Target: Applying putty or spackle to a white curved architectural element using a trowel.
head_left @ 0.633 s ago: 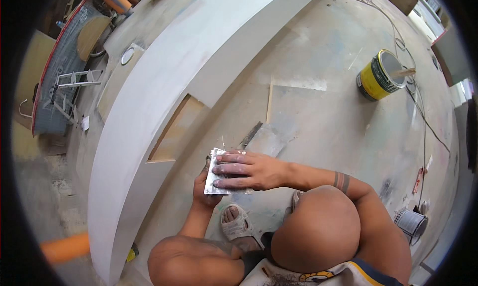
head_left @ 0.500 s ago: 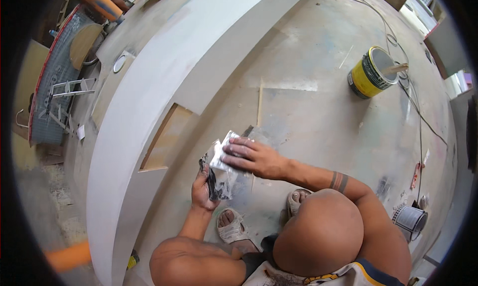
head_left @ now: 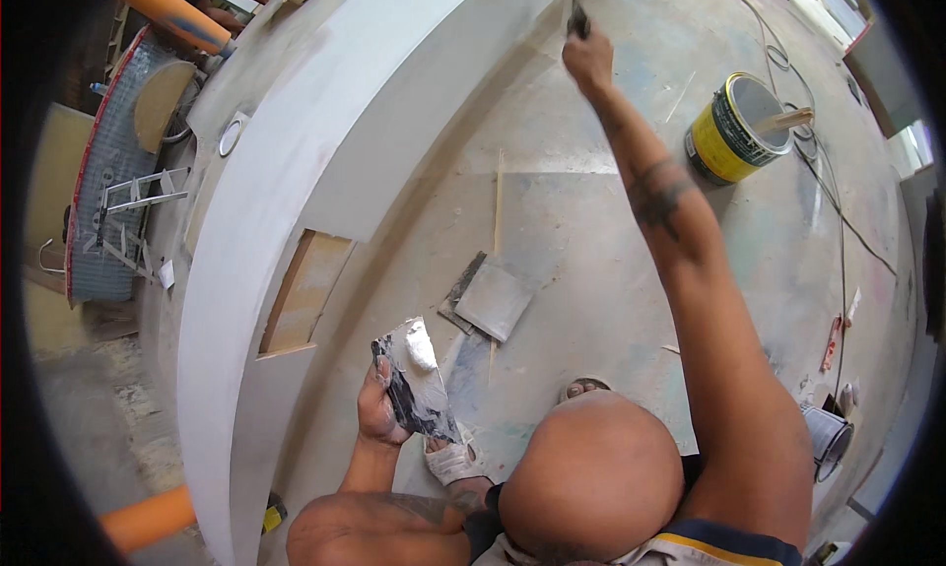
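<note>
My left hand [head_left: 382, 406] grips a flat spreader plate [head_left: 412, 394], streaked black and grey, with a lump of white putty [head_left: 420, 344] on its upper part. At full reach, my right hand [head_left: 589, 59] is closed on a small dark scraper [head_left: 578, 19]. It is beside the far end of a long, curved white panel [head_left: 394, 142], and I cannot tell whether the scraper touches it. Nearer me, the panel's side has a rectangular opening [head_left: 307, 292] showing bare wood. On the floor between my hands lie a grey square plate [head_left: 495, 300] and a darker piece beneath it.
A yellow and black bucket [head_left: 724, 137] with a wooden stick stands at the right, cables [head_left: 828, 197] behind it. A smaller can [head_left: 826, 438] is at lower right. Beyond the panel are a stepladder [head_left: 138, 197] and orange tubes [head_left: 168, 9]; another person's hand shows at upper left.
My right hand has left the plate in my left hand and stretched far forward along the panel with the scraper. The putty lump and the square plate on the floor now show.
</note>
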### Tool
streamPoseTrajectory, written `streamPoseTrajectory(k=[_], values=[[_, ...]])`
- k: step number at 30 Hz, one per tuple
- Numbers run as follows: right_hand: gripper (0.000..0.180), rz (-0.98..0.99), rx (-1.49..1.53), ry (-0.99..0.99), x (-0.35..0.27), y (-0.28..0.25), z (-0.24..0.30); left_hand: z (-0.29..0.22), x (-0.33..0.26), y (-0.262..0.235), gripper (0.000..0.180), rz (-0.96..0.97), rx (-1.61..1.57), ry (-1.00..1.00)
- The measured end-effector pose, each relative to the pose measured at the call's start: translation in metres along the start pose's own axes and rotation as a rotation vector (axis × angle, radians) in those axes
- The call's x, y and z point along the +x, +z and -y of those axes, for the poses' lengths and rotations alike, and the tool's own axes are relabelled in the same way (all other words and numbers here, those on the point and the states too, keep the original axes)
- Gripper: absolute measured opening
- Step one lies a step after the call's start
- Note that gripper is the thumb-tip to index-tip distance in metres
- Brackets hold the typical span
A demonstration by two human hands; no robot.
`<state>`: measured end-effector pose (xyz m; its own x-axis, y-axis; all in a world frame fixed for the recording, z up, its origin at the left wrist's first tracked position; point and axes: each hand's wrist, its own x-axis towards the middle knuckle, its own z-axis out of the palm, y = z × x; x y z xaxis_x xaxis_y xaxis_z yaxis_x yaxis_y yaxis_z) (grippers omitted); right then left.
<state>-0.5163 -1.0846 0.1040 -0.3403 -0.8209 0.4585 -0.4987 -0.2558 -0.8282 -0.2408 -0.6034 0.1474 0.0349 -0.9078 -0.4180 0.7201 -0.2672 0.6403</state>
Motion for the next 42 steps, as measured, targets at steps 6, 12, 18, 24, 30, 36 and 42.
streamPoseTrajectory(k=[6,12,18,24,30,36,42], values=[[0.032,0.084,0.112,0.01,0.026,0.031,0.016,-0.008,-0.018,-0.016,0.051,-0.114,0.041,0.04],[0.037,0.001,0.32,-0.036,-0.08,0.061,0.04,-0.013,-0.032,-0.032,0.049,-0.109,-0.041,0.026],[0.041,0.068,0.392,-0.31,-0.214,0.04,0.099,-0.014,-0.026,-0.036,0.047,-0.079,-0.097,-0.001],[0.074,0.512,0.405,-0.409,-0.329,0.005,0.145,-0.011,-0.029,-0.043,0.048,-0.06,-0.154,-0.014],[0.054,0.849,0.221,-0.628,-0.36,-0.051,0.127,-0.022,-0.025,-0.057,0.045,-0.059,-0.252,0.062],[0.042,0.803,0.038,-0.119,-0.338,-0.122,0.11,-0.02,0.004,-0.054,0.043,0.127,-0.299,-0.037],[0.032,0.573,0.308,0.544,-0.384,-0.183,0.135,-0.004,0.044,-0.024,0.043,0.218,-0.302,-0.07]])
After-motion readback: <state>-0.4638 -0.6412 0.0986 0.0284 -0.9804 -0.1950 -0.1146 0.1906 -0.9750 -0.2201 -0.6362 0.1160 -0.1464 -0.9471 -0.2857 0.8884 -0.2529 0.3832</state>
